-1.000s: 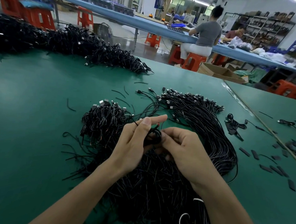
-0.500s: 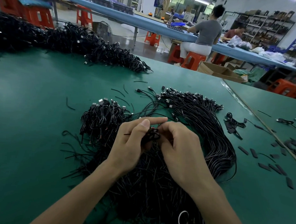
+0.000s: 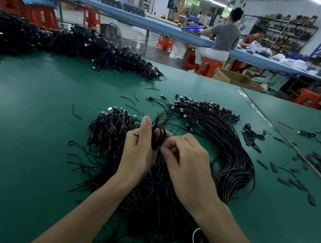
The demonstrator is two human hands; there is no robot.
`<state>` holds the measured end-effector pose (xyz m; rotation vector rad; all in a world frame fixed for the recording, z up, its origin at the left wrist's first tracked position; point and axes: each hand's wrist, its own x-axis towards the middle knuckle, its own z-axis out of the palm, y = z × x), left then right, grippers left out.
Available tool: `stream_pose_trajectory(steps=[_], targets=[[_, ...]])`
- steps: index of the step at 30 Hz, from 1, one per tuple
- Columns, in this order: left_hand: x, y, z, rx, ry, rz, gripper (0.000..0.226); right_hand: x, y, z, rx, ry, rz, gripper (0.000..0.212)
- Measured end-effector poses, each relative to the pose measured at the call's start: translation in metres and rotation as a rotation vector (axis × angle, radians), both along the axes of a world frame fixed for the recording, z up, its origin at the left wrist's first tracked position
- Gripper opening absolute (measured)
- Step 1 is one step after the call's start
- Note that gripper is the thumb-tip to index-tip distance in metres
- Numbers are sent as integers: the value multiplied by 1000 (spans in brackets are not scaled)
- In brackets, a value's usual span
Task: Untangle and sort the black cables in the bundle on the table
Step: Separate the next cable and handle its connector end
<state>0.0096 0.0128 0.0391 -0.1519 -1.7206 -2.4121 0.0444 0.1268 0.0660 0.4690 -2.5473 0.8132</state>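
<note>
Far left of the grip: a long heap of black cables (image 3: 66, 44) is seen along the far side of the table (image 3: 31, 131), well apart from the work.
Just left of the grip: a clump of looped cables (image 3: 111, 129) is laid down, its connectors turned to the far side.
Left hand (image 3: 138, 148): fingers are curled round a small cable coil (image 3: 157, 135), with the thumb raised beside it.
Right hand (image 3: 187, 161): fingertips are pinched on the coil's near edge. Whether a tie or a strand is caught cannot be told.
Below the grip: a tangled mass (image 3: 150, 196) is spread under both wrists, with strands crossing every way.
Right of the grip: a combed bundle (image 3: 221, 137) is laid out, strands side by side and connectors gathered at the far end.
Far right of the grip: short black strips (image 3: 284, 179) are scattered on the table.
Progress: judged part done. One bundle is straightened and one clump set aside. The tangled mass, and likely the far heap, are left to be sorted.
Axis of the coil: held between the hands above the mass, its long axis is judged to run near to far. One red-tipped loose end (image 3: 157, 114) points away from the person.
</note>
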Motion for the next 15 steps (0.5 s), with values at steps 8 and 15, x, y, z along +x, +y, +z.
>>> stream_pose_trajectory(steps=[8,15], targets=[[-4,-9,-8,-136,-188,-366,60,0,11,7,574,327,165,9],[-5,-9,-7,-98,-515,-658,58,-7,18,25,489,118,291,5]])
